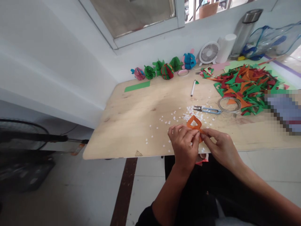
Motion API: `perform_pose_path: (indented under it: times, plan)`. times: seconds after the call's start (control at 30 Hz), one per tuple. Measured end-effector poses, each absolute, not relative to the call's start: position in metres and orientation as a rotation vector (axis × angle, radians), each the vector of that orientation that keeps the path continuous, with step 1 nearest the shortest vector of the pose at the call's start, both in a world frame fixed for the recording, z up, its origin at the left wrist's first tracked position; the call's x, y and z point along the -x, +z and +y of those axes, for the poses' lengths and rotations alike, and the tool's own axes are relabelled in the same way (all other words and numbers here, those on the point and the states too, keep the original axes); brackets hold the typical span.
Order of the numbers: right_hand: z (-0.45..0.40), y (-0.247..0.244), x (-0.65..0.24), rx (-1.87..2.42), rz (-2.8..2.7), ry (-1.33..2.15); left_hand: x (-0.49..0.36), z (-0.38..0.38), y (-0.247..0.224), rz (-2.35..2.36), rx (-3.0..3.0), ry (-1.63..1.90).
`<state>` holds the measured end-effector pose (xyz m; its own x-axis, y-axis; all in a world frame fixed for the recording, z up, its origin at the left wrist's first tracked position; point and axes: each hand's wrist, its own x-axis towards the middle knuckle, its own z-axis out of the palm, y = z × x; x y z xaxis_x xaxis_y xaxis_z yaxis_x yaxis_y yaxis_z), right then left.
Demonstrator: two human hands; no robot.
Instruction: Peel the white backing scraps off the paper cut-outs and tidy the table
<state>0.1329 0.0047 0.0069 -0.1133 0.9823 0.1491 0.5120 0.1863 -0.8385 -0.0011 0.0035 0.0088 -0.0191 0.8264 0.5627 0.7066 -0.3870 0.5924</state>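
Two hands (184, 141) (219, 144) on one orange paper (199, 121)

Wht fan (209, 53) nr metal-lid btl (243, 36)

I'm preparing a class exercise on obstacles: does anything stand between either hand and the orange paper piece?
Nothing visible does: the left hand and right hand both hold the orange paper piece directly. The white paper bits and blue-handled snips lie beyond it on the table.
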Motion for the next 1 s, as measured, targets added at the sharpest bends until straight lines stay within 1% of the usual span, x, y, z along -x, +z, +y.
perform_pose_path:
  times: [0.2, 0.47, 0.57, 0.7, 0.8, 1.0]
  plan:
    - [0.004, 0.008, -0.133, 1.423, -1.755, 0.768, 0.002, 0.004, 0.01, 1.646, -2.1, 1.346]
    - [0.003, 0.006, -0.132, 1.381, -1.773, 0.669, 0.0, 0.003, 0.009, 1.627, -2.136, 1.407]
    - [0.003, 0.004, -0.133, 1.365, -1.773, 0.67, -0.001, 0.003, 0.008, 1.63, -2.14, 1.46]
    - [0.004, 0.005, -0.134, 1.392, -1.778, 0.7, -0.002, 0.004, 0.007, 1.653, -2.083, 1.439]
    - [0.004, 0.008, -0.133, 1.404, -1.758, 0.758, -0.001, 0.006, 0.007, 1.636, -1.919, 1.423]
    - [0.008, 0.014, -0.136, 1.477, -1.631, 0.965, 0.008, 0.007, 0.007, 1.554, -1.346, 1.433]
